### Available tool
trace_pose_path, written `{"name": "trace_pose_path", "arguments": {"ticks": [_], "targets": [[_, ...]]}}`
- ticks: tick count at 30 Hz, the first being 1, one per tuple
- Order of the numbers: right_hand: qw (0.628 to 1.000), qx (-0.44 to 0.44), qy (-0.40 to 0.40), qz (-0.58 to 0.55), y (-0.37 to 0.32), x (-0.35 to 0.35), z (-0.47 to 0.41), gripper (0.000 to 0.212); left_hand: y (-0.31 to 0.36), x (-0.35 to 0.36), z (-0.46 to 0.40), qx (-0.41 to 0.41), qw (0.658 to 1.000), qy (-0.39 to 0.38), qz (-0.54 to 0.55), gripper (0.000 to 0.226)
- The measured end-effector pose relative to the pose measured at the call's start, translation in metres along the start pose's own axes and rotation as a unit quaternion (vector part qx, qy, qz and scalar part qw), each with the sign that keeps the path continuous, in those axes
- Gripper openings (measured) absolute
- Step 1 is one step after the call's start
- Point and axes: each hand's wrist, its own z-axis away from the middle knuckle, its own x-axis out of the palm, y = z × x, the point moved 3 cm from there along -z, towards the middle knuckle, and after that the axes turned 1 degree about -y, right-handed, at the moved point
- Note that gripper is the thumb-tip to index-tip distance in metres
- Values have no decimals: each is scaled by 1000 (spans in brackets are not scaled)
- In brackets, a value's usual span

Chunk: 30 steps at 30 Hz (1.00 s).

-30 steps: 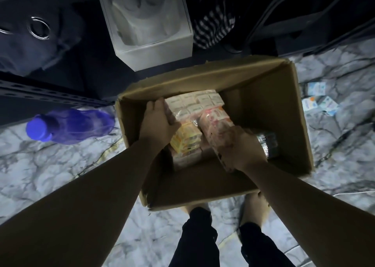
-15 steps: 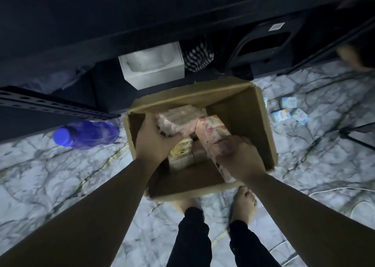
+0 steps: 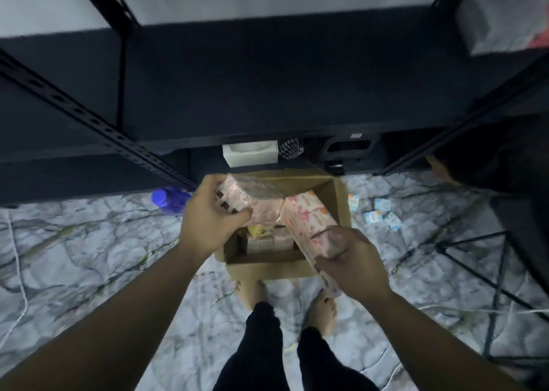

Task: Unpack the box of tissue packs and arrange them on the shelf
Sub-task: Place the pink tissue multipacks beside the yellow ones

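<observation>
Two tissue packs lifted out, one gripped tight in each hand (image 3: 215,215) (image 3: 349,261), more left in the box (image 3: 267,267), dark shelf (image 3: 267,78) still bare.

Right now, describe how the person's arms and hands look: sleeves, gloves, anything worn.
Both forearms are bare right up to the frame edge, with no sleeves in view. The left hand and right hand wear no gloves; no rings, watch or bands can be made out on fingers or wrists, though the picture is dim and slightly blurred.

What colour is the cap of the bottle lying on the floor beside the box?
Blue, on a bluish-purple bottle; the head view, the only one, shows it.
</observation>
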Motion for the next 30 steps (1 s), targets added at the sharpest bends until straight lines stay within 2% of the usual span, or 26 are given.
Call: {"name": "trace_pose_path", "arguments": {"ticks": [5, 11, 15, 18, 21, 30], "targets": [[997, -74, 11, 8, -43, -62, 35, 70, 70, -38, 49, 55, 996, 59, 32, 66], [983, -166, 73, -5, -82, -129, 64, 68, 149, -79, 90, 137, 980, 145, 3, 72], [962, -244, 121, -39, -104, -167, 80, 69, 205, -106, 104, 180, 966, 187, -11, 72], [947, -277, 144, -72, -120, -193, 88, 70, 242, -127, 110, 212, 960, 184, 11, 71], [932, -307, 173, -81, -140, -218, 95, 70, 274, -141, 113, 238, 956, 168, 39, 54], [887, -384, 237, -92, -225, -291, 79, 68, 390, -176, 89, 316, 939, 136, -4, 30]]}}
